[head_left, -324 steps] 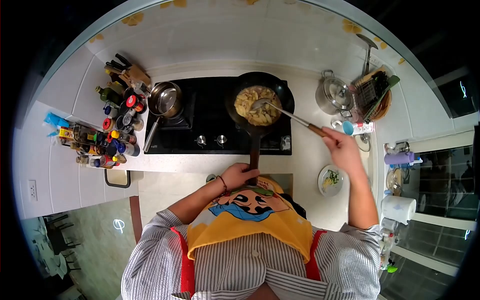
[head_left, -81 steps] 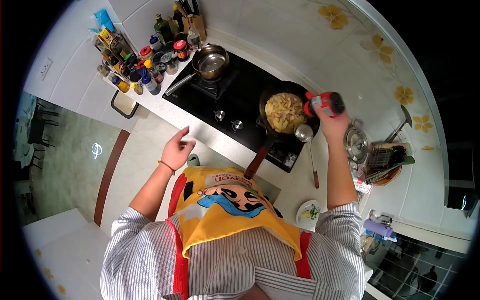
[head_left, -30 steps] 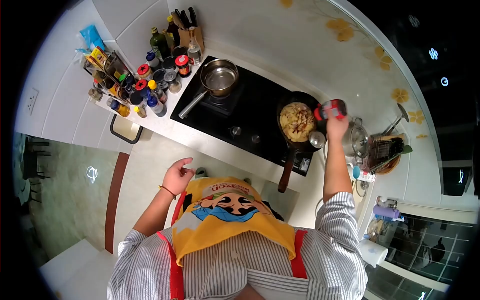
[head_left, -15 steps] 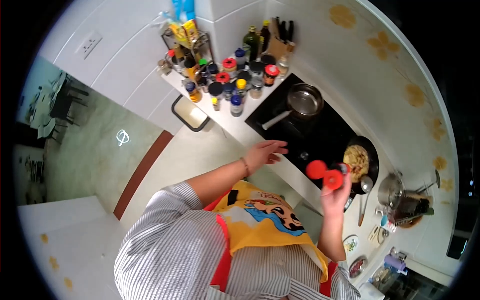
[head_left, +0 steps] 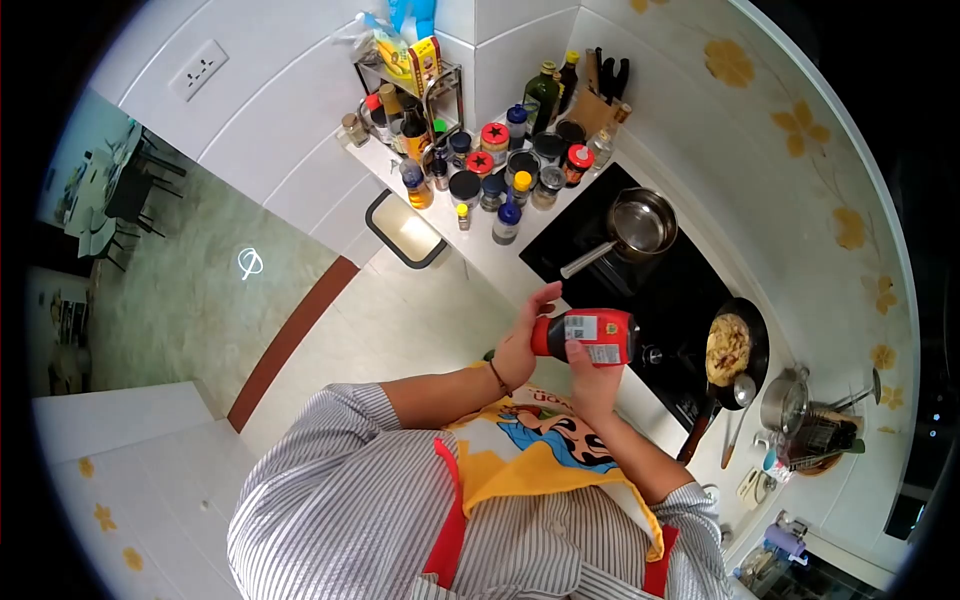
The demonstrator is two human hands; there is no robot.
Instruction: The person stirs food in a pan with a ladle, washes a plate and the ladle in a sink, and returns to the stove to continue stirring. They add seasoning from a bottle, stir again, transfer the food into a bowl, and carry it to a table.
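Note:
My right hand (head_left: 595, 380) grips a red-and-dark bottle (head_left: 600, 335), held sideways over the counter's front edge. White printed labels on its side face me. Against the red cap (head_left: 541, 337) at its left end rests the palm of my left hand (head_left: 517, 350), its fingers stretched upward past the cap; the thumb is hidden. Beyond the bottle, a frying pan (head_left: 762, 345) holds a yellow-brown, egg-like food (head_left: 728, 350). Resting by the pan's near edge is a metal ladle (head_left: 744, 388). Further left on the black cooktop (head_left: 680, 290) stands a saucepan (head_left: 643, 222).
Several seasoning jars (head_left: 493, 138) crowd the counter at the back left, beside a knife block (head_left: 597, 108). A black-rimmed bin (head_left: 405, 230) hangs at the counter's side. To the right stand a steel pot (head_left: 785, 405) and a utensil rack (head_left: 825, 440).
The bottle has come left, away from the frying pan, and turned sideways. Its red flip lid stood open before; now my left hand covers the cap end.

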